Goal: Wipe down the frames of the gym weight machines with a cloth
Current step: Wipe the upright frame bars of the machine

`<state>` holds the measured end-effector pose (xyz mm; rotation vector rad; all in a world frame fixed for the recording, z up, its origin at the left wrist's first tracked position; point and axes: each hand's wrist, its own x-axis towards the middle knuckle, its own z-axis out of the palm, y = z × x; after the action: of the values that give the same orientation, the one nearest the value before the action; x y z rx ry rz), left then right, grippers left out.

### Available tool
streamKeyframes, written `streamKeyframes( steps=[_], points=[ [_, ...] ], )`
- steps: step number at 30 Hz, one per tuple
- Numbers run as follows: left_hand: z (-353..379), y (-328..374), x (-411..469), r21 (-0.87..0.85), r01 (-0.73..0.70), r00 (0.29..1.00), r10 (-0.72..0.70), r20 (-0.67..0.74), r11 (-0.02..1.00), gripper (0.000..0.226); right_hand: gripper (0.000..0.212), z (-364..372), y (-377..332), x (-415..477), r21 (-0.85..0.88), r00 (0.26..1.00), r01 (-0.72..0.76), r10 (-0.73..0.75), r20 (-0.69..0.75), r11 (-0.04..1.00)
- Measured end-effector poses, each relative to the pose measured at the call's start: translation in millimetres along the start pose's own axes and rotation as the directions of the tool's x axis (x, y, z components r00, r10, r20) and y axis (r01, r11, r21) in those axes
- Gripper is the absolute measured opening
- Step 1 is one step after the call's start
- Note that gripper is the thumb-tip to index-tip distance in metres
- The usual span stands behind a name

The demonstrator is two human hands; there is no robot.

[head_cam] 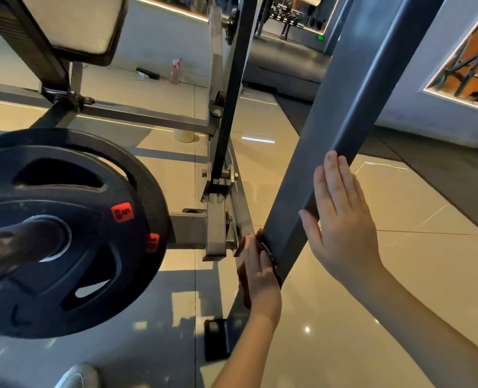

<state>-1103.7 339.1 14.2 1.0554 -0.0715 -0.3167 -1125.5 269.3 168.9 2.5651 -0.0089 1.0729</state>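
Below, left hand (260, 275) presses dark cloth (240, 264) against the smooth square-edged frame (344, 107).

Warm, fairly bright light glares off the glossy floor (400, 261), with long shadows across it. Wide-angle bending curves the edges; the near bar (16, 245) is blurred.
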Motion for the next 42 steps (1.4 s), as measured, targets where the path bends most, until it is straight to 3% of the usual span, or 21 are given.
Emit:
streamKeyframes(
  steps=[3,5,7,9,10,13,15,17,20,22,29,35,39,42],
  points=[
    [10,8,-1,0.08,-0.061,0.998,0.059,0.023,0.995,0.042,0.054,1,0,-5,-0.051,0.996,0.089,-0.089,0.003,0.995],
    [-1,-9,10,0.134,-0.009,0.999,0.002,0.052,0.991,0.045,0.05,3,-1,-11,-0.09,0.987,0.161,-0.159,0.031,0.983],
    [-15,-29,18,0.367,0.072,0.993,-0.102,0.066,0.928,0.049,0.045,8,-3,-19,-0.109,0.966,0.249,-0.239,0.096,0.962],
    [-23,-40,17,0.514,0.114,0.993,-0.119,-0.024,0.85,0.051,0.043,13,-6,-27,-0.099,0.939,0.32,-0.301,0.169,0.942],
    [-23,-39,12,0.506,0.083,0.996,-0.088,-0.016,0.858,0.05,0.042,15,-7,-30,-0.089,0.926,0.346,-0.324,0.193,0.934],
    [-6,-17,0,0.17,0.044,0.999,-0.039,-0.034,0.984,0.062,0.039,16,-3,-32,-0.093,0.903,0.399,-0.374,0.211,0.912],
    [1,-9,-2,0.067,0.006,1.0,-0.006,0.001,0.998,0.058,0.039,14,2,-30,-0.112,0.89,0.431,-0.401,0.219,0.895],
    [-7,-14,-1,0.109,-0.016,0.999,0.012,0.041,0.994,0.059,0.035,14,3,-27,-0.124,0.879,0.451,-0.415,0.234,0.884],
    [-31,-43,2,0.041,0.197,0.98,-0.197,0.002,0.98,0.039,0.033,12,1,-27,-0.118,0.878,0.444,-0.404,0.257,0.888],
    [-33,-49,0,0.05,0.274,0.96,-0.27,-0.074,0.961,0.041,0.036,10,0,-26,-0.101,0.873,0.444,-0.405,0.271,0.89],
    [-5,-21,0,0.056,0.028,1.0,-0.027,-0.005,0.998,0.04,0.037,12,0,-26,-0.091,0.889,0.422,-0.392,0.235,0.902],
    [-26,-36,1,0.029,0.24,0.969,-0.237,-0.074,0.97,0.049,0.037,11,-6,-28,-0.066,0.902,0.385,-0.36,0.238,0.921],
    [-5,-15,-4,-0.029,0.13,0.989,-0.131,-0.069,0.991,0.077,0.033,13,-2,-28,-0.065,0.905,0.387,-0.365,0.22,0.92],
    [-3,-10,-2,-0.03,0.057,0.998,-0.057,0.005,0.998,0.071,0.036,14,-3,-27,-0.067,0.901,0.388,-0.362,0.24,0.919]
  ],
)
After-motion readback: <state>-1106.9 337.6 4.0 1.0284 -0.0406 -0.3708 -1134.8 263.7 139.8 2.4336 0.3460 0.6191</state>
